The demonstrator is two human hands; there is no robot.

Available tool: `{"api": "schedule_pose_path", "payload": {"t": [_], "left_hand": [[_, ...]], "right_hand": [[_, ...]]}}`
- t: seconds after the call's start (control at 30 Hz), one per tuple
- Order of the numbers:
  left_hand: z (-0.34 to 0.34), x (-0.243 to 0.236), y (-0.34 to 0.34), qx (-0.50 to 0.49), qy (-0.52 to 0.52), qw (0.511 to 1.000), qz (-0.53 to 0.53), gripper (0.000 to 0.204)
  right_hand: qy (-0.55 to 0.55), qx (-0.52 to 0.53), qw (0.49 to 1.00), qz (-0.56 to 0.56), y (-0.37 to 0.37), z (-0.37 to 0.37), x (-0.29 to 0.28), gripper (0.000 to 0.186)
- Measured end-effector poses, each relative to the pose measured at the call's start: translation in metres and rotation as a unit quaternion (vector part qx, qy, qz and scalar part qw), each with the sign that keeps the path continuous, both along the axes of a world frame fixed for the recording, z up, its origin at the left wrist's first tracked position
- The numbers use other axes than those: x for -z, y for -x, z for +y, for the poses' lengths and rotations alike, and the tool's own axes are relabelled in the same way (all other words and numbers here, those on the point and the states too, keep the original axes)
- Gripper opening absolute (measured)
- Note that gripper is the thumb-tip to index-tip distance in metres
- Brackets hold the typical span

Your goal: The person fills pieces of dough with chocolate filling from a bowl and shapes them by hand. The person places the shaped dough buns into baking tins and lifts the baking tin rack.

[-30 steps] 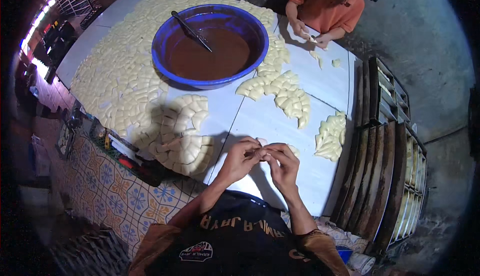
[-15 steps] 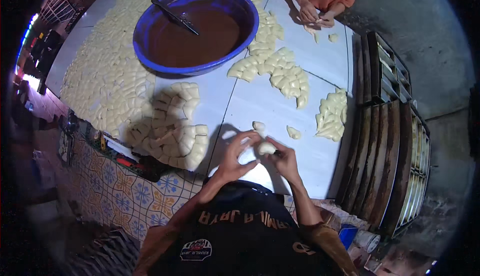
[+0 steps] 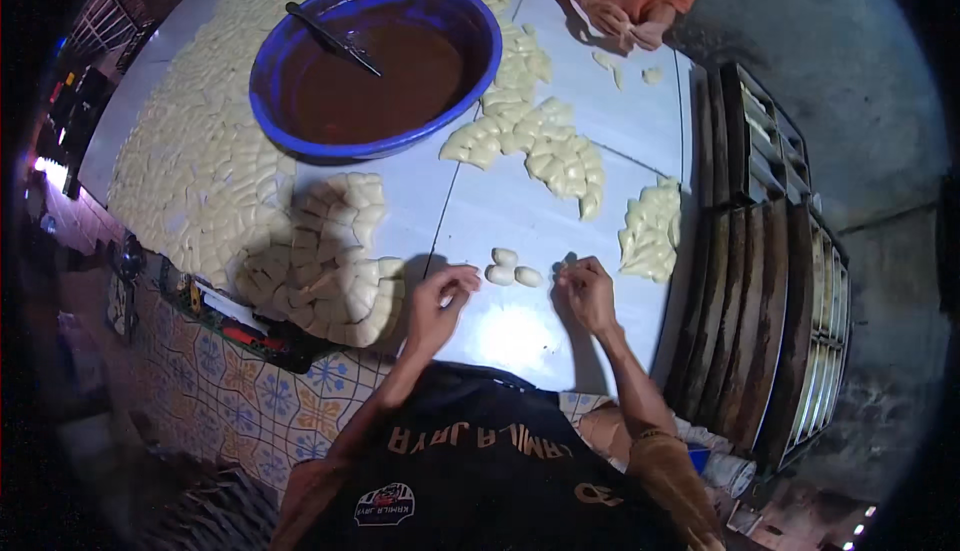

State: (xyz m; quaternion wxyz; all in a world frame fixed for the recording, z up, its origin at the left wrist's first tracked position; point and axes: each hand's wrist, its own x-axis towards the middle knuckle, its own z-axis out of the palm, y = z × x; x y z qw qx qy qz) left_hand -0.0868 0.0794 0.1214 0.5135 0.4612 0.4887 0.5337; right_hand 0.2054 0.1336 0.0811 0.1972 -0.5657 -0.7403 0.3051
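Three small pale dough pieces sit close together on the white tabletop in front of me: a rear dough piece (image 3: 504, 255), a left dough piece (image 3: 499, 275) and a right dough piece (image 3: 528, 276). Just left of them is my left hand (image 3: 440, 303), fingers loosely bent with the thumb apart, and it holds nothing. My right hand (image 3: 590, 296) hovers to their right, a little away. Its fingers are curled but loose, and no object shows in them. Dark shadows fall beside both hands.
A blue basin (image 3: 270, 136) of brown liquid with a dark-handled utensil (image 3: 335, 39) stands at the back left. Flattened dough pieces (image 3: 190, 166) cover the left side; smaller groups (image 3: 650, 231) lie right. Trays (image 3: 740, 321) are stacked at the right edge. Across the table, another person's hands (image 3: 628, 29) work dough.
The dough piece from my hands now lies on the table. The three pieces, spread out before, are grouped together. My hands have moved apart, left and right. The whole view has shifted slightly.
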Motion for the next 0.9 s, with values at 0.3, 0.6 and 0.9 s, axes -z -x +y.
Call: {"api": "schedule_pose_path", "payload": {"t": [0.3, 0.6, 0.9], "left_hand": [[-0.008, -0.047, -0.031, -0.069, -0.048, 0.996, 0.003, 0.032], [0.006, -0.052, -0.022, 0.016, 0.158, 0.781, -0.605, 0.013], [0.162, -0.09, 0.039, -0.01, -0.108, 0.987, -0.115, 0.05]], "right_hand": [[0.093, 0.135, 0.891, 0.424, 0.143, -0.043, -0.125, 0.022], [-0.04, -0.115, 0.936, 0.331, 0.159, -0.002, -0.121, 0.065], [0.119, -0.043, 0.858, 0.498, 0.146, 0.054, -0.1, 0.112]]}}
